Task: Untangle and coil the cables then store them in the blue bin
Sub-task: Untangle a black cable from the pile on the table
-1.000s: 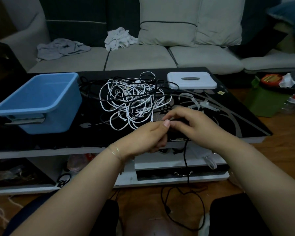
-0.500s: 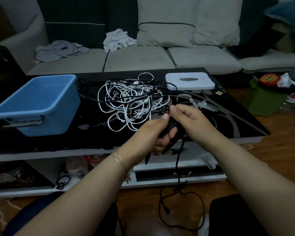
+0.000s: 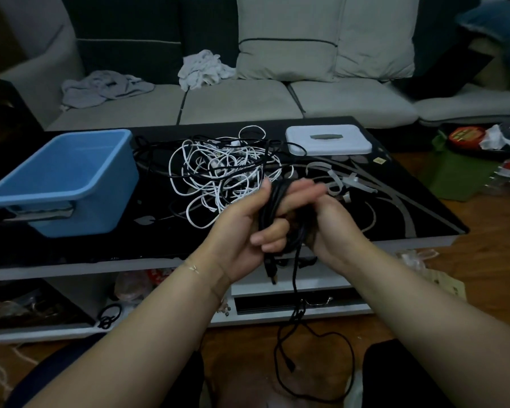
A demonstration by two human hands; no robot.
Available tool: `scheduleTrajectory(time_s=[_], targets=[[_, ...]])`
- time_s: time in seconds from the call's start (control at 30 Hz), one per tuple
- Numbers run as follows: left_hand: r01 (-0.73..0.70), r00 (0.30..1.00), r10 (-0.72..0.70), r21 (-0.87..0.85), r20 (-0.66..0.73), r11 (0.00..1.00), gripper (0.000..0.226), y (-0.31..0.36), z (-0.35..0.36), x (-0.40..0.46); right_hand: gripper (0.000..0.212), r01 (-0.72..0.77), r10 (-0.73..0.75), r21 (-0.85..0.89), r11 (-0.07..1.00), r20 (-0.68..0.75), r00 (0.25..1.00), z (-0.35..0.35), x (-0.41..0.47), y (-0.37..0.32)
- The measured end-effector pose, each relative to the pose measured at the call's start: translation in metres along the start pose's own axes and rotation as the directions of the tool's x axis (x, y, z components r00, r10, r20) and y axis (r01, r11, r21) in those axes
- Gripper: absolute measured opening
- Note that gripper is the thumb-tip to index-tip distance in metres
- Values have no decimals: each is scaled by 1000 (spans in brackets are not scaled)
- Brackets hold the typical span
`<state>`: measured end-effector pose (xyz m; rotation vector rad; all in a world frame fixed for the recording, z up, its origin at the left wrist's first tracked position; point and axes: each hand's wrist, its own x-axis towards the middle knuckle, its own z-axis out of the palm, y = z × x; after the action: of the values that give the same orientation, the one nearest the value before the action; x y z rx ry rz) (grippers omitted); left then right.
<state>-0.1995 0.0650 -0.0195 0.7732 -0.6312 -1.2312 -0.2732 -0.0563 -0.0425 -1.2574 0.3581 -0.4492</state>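
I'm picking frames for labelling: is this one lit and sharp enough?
Head view: dim, bluish light throughout; right hand fingertips are motion-blurred; black cable merges into the dark table; white cables and blue bin stay distinct; wide-angle bending at edges.
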Motion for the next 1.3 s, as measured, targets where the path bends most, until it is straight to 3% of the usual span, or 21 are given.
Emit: scheduleTrajectory(time_s=[0.1, 0.17, 0.3, 0.37, 0.47, 0.6, 0.73, 0.87, 1.0, 1.1, 1.2, 1.3], targets=[[-117, 988, 115, -15, -99, 993, 47, 14, -2, 0, 31, 83, -79, -420, 904, 26, 996, 6, -4, 15], [-177, 967, 175, 3, -186, 984, 47, 22, -6, 1, 21, 158, -100, -562, 812, 133, 986, 10, -9, 24], [-278, 887, 296, 102, -354, 955, 42, 32, -17, 3, 54, 140, 118, -706, 695, 305, 945, 12, -17, 28], [-308, 847, 329, 121, -417, 944, 38, 34, -22, 3, 48, 173, 173, -803, 570, 323, 930, 12, -20, 26], [-325, 788, 387, 210, -479, 922, 39, 35, -28, 3, 37, 258, 112, -879, 402, 327, 939, 14, -23, 23], [-278, 739, 467, 411, -486, 868, 35, 30, -24, 4, 44, 361, 58, -919, 159, 374, 926, 15, -25, 16], [-231, 722, 551, 605, -418, 762, 24, 23, -19, 4, 28, 415, -20, -904, 103, 415, 910, 17, -24, 12], [-154, 761, 556, 739, -335, 656, 15, 13, -17, 5, 25, 453, -179, -884, 111, 431, 884, 17, -24, 9], [-51, 798, 588, 957, -132, 284, 25, 0, -16, 3, 25, 420, -87, -889, 183, 411, 908, 16, -25, 6], [56, 839, 539, 997, -74, 50, 35, -1, -16, 4, 17, 403, -98, -883, 241, 391, 915, 13, -26, 1], [105, 904, 415, 994, -102, 14, 39, -2, -18, 4, 12, 360, -232, -920, 157, 320, 919, 4, -24, -11], [73, 940, 327, 993, -100, 96, 45, -8, -17, 5, 28, 284, -329, -954, 93, 240, 913, -6, -21, -18]])
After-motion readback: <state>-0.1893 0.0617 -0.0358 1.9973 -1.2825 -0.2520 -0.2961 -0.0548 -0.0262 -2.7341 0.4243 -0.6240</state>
